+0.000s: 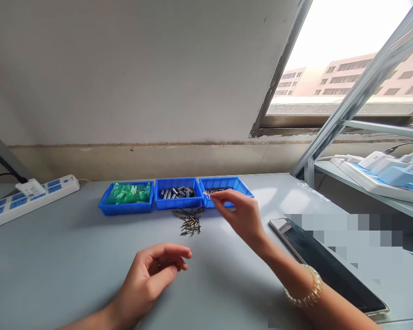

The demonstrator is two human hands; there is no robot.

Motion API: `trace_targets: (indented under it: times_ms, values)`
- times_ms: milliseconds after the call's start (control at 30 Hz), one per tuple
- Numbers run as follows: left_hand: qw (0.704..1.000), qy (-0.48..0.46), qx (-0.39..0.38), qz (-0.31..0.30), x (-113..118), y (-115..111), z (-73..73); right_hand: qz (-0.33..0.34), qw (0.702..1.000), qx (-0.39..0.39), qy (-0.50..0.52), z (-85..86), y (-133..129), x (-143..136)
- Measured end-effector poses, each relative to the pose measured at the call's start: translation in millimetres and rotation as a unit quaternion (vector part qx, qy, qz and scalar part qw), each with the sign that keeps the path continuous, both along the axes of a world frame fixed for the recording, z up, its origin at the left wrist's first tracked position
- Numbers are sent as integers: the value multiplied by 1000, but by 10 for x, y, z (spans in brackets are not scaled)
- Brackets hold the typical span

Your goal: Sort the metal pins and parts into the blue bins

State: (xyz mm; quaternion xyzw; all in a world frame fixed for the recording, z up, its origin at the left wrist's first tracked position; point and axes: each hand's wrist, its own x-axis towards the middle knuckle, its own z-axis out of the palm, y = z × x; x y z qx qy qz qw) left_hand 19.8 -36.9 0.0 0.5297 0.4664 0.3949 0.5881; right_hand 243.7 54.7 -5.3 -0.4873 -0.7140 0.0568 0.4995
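Observation:
My left hand (151, 272) hovers over the grey table, its fingers loosely curved and apart with nothing between them. Over the front edge of the right blue bin (243, 187), my right hand (239, 213) is closed in a pinch. Whatever sits at its fingertips is too small to make out. Thin metal pins (218, 189) lie inside that bin, partly behind the hand. Between the hands and the bins is a loose pile of small pins with brass-coloured ends (191, 222). The middle blue bin (175, 203) holds several short metal cylinders (179, 191).
At the left of the row stands a blue bin (125, 209) with green plastic packets (127, 193). A white power strip (67, 184) lies far left. On the right are a dark tablet-like device (326, 266), a metal frame post (344, 103) and a shelf with another power strip (375, 178).

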Motion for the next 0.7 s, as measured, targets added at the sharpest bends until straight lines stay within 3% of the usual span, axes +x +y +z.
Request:
trace_targets:
  times_ms: [67,133,233,333,400,700]
  values:
    - [1000,-1,6,-5,-2,11,-34,-56,998,32,-25,-14,115,129]
    - [1000,2,7,-7,-1,21,-45,-60,996,41,-49,-44,161,182]
    - [1000,10,4,-4,7,23,-11,17,993,30,-116,-100,108,110]
    - [1000,18,-5,8,17,16,53,127,972,2,-196,-158,17,-29]
    - [1000,22,-12,14,21,15,81,167,958,-13,-232,-194,-13,-85]
    - [999,25,-7,20,14,32,29,159,950,-61,-261,-215,-7,-50]
